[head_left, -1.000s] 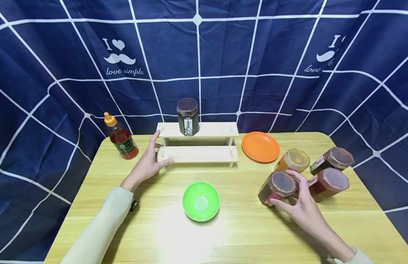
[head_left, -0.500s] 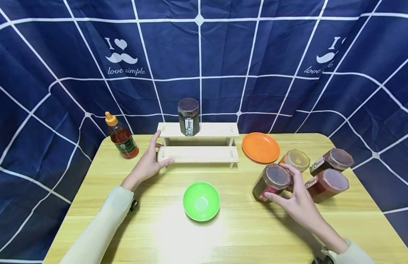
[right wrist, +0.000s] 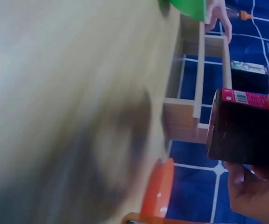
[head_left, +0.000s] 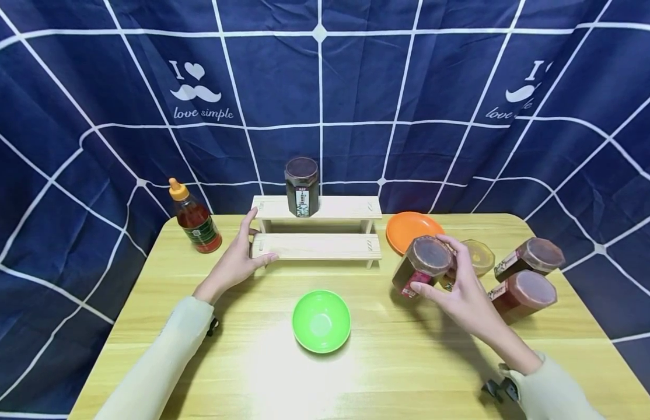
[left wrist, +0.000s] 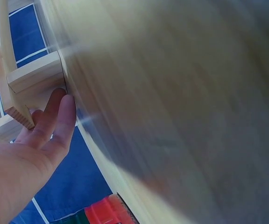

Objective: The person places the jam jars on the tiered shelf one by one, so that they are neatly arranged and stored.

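My right hand [head_left: 464, 294] grips a dark jar with a pink label [head_left: 422, 262], thumb on the near side and fingers round the far side. In the right wrist view this dark jar [right wrist: 246, 128] is raised off the table. My left hand [head_left: 233, 262] holds the left end of the two-tier wooden rack [head_left: 314, 246], its thumb on the lower board. The left wrist view shows several fingers [left wrist: 64, 119] against the rack's side piece [left wrist: 36, 72]. Another dark jar [head_left: 302, 189] with a white label stands upright on the rack's top board.
An orange plate [head_left: 404, 224] lies right of the rack, partly behind the held jar. A yellow jar [head_left: 479, 256], a dark jar [head_left: 532, 256] and a reddish jar [head_left: 524, 294] stand at the right. A green bowl [head_left: 321, 321] sits in front; a red sauce bottle [head_left: 196, 221] stands left.
My right hand has carried the dark jar up and to the left, away from the other jars and towards the orange plate. The left hand has stayed on the rack.
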